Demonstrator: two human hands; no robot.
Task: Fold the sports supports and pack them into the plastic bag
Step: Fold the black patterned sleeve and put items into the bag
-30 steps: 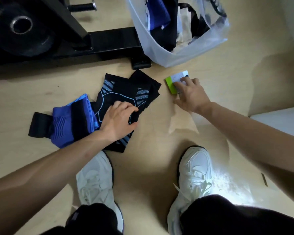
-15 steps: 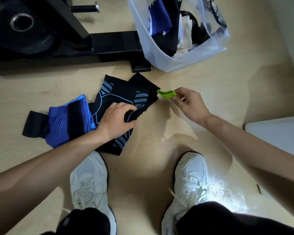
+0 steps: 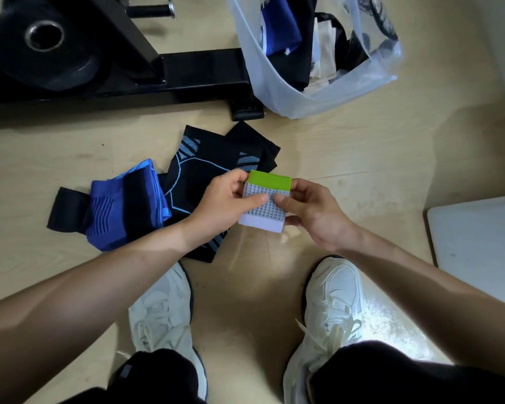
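Your supports pile (image 3: 187, 196) sits on the floor (image 3: 347, 147) left of both hands, bag (image 3: 312, 91) behind it to the right, gym frame (image 3: 146, 80) behind-left, w/ shoes nearest you.

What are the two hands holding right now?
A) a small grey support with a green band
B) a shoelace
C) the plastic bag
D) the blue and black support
A: the left hand and right hand both have a grip on the small grey support with a green band, raised above the floor, while the blue and black support lies untouched and the plastic bag stands apart.
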